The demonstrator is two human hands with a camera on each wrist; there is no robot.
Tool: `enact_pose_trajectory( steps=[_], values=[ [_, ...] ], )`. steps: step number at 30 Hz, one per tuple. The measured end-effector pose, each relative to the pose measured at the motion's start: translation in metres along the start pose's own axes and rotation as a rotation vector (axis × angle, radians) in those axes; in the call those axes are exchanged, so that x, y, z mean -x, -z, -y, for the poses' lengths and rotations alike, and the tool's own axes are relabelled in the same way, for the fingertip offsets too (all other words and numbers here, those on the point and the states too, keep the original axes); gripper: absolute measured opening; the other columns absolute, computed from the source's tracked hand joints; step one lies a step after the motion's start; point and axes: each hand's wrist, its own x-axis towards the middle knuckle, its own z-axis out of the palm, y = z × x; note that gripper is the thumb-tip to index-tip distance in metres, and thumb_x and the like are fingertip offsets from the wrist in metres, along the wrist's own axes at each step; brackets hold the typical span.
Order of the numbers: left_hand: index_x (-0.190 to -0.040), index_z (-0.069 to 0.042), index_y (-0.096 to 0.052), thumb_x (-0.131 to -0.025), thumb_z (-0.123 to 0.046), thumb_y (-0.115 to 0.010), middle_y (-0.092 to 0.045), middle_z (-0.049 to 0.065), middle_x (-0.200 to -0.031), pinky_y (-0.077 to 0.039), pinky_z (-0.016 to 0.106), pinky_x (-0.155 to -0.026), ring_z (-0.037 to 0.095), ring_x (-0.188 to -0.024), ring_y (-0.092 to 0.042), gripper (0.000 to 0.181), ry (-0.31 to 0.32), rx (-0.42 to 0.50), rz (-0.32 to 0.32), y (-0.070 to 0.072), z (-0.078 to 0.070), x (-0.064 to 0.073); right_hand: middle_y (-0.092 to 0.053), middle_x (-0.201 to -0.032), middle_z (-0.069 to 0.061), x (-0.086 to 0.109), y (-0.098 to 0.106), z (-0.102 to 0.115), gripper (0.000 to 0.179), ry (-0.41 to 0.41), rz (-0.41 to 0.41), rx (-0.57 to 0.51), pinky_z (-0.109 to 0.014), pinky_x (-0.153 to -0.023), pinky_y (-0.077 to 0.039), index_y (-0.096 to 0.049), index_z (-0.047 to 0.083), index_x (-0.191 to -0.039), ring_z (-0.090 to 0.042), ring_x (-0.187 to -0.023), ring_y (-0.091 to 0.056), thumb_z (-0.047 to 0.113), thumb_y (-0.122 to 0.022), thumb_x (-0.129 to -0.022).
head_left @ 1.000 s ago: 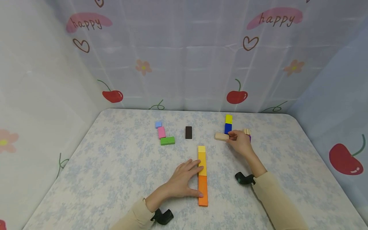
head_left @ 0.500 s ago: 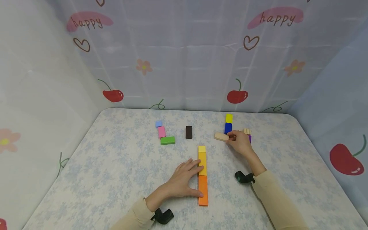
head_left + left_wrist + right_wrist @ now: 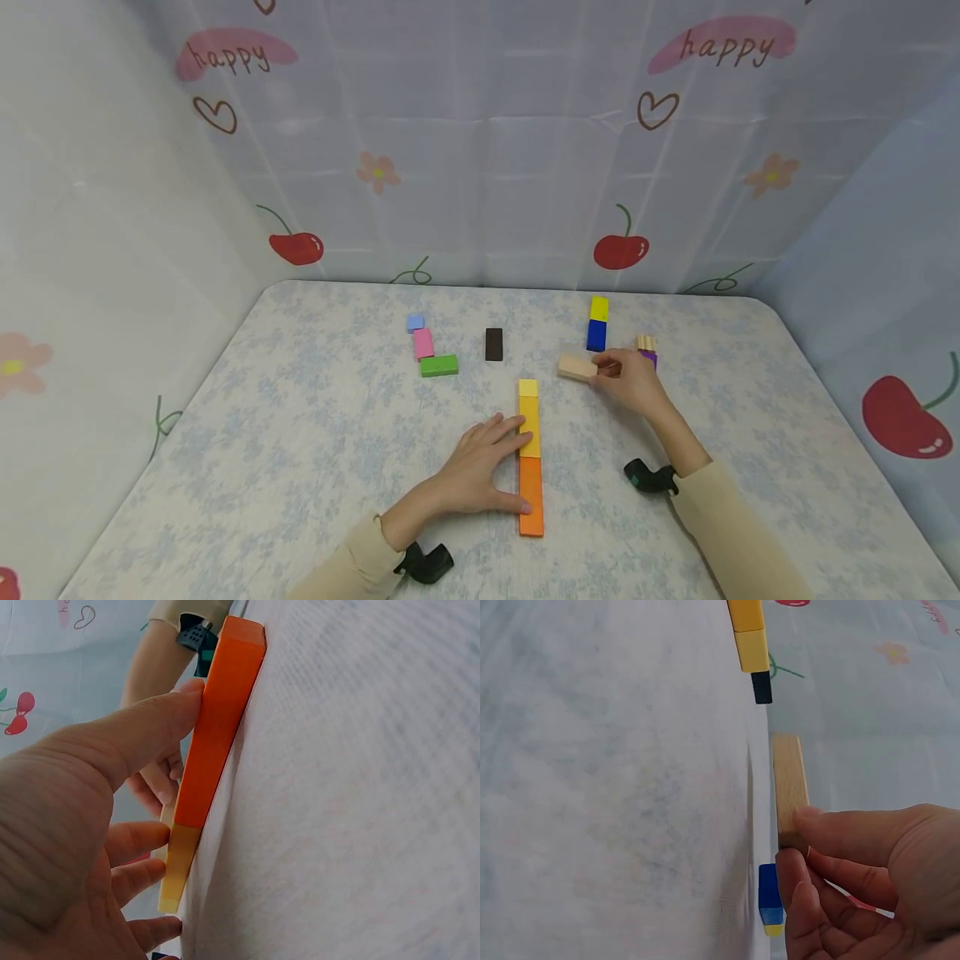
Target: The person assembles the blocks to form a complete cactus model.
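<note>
My right hand [image 3: 633, 385] pinches one end of a plain wooden block [image 3: 576, 367] between thumb and fingers. In the right wrist view the wooden block [image 3: 788, 787] seems slightly off the table. My left hand [image 3: 468, 471] lies with fingers spread beside a straight row of blocks. Its thumb touches the orange block [image 3: 531, 500], and its fingertips touch the deep yellow block [image 3: 529, 425]. A light yellow block [image 3: 528, 387] stands at the row's far end. Just behind the wooden block are a blue block [image 3: 596, 336] and a bright yellow block [image 3: 599, 308].
A black block [image 3: 493, 344] lies mid-table. Left of it are a light blue [image 3: 416, 322], a pink [image 3: 423, 343] and a green block [image 3: 438, 366]. Small beige pieces [image 3: 646, 342] and a partly hidden purple block [image 3: 650, 359] lie beyond my right hand. Curtains [image 3: 480, 150] enclose the table.
My right hand has drawn the wooden block a little nearer and away from the blue block. The left hand and the row have stayed put.
</note>
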Motion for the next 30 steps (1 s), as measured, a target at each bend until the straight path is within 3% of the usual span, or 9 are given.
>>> enact_pose_trajectory(
  steps=[14,30],
  values=[
    [-0.149,-0.019,-0.043,-0.075,-0.054,-0.079,-0.023,-0.002,-0.162,-0.017,0.055,-0.119,0.029,-0.152,-0.015,0.09,0.006,0.003,0.009,0.003,-0.004,-0.001,-0.069,-0.103,-0.016,0.023,0.001,0.007,0.025,0.061,0.08,-0.01,-0.037,-0.074,-0.057,-0.067,-0.001,-0.11,-0.024,-0.088,-0.066,0.007,-0.073,-0.087],
    [-0.149,-0.019,-0.042,-0.076,-0.053,-0.079,-0.023,-0.002,-0.162,-0.017,0.054,-0.12,0.028,-0.152,-0.014,0.089,0.015,0.009,0.018,0.002,-0.003,-0.001,-0.069,-0.098,-0.011,0.037,-0.004,0.01,0.022,0.142,0.148,-0.01,-0.036,-0.073,-0.057,-0.069,0.002,-0.105,-0.02,-0.085,-0.066,0.006,-0.075,-0.084]
  ],
)
